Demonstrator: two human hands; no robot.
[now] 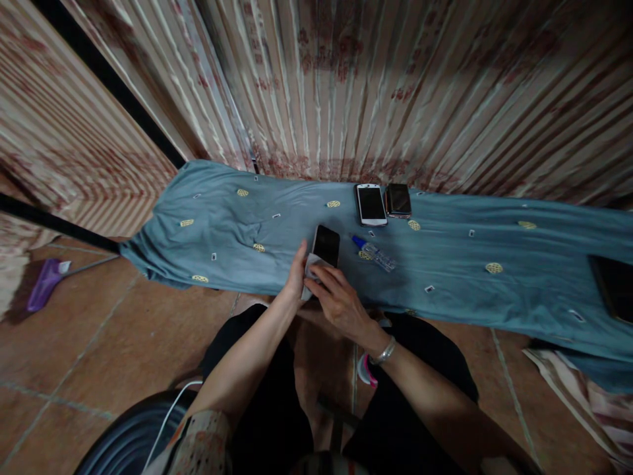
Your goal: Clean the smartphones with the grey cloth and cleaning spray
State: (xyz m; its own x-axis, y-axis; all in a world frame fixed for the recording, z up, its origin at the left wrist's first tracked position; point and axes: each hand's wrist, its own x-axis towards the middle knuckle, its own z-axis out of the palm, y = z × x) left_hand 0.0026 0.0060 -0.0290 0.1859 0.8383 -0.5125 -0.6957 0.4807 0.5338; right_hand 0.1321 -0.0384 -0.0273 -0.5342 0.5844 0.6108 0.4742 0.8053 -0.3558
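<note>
A small white cloth or tissue (307, 290) is between my two hands, just above the front edge of the covered bench. My left hand (295, 276) holds it from the left, thumb pointing up. From the right, the bent fingers of my right hand (342, 305) press on it; a silver bracelet circles that wrist. Just beyond the fingers is a dark-screened smartphone (326, 245); its near end is hidden by the cloth and hand. To its right a clear bottle with a blue cap (380, 256) lies on its side.
A white phone (371, 205) and a small dark boxy device (398, 200) lie at the back of the blue patterned cover (459, 244). A dark flat device (614, 287) is at the far right. Curtains (346, 86) hang behind; a black round stool (133, 435) stands lower left.
</note>
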